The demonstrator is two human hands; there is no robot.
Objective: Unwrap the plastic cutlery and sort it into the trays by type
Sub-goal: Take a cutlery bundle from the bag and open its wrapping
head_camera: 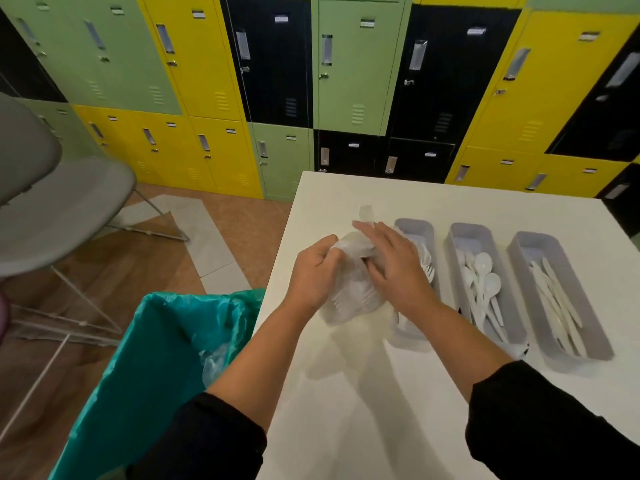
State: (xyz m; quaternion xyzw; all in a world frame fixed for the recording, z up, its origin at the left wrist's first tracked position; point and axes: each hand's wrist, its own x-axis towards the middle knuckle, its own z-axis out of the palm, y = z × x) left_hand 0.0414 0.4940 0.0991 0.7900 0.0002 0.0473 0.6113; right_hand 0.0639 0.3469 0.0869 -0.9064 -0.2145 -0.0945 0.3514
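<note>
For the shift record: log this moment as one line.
left hand: grips clear wrapper | right hand: on wrapper | trays: forks, spoons, knives | step: unwrapping

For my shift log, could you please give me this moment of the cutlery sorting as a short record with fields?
Left hand: grips the clear plastic bag of white cutlery
Right hand: fingers pull at the bag's top
Left grey plastic tray: white forks
Middle grey tray: white plastic spoons
Right grey tray: white plastic knives
Surface: white table
Beside the table: bin with green liner, clear wrapping inside
</note>
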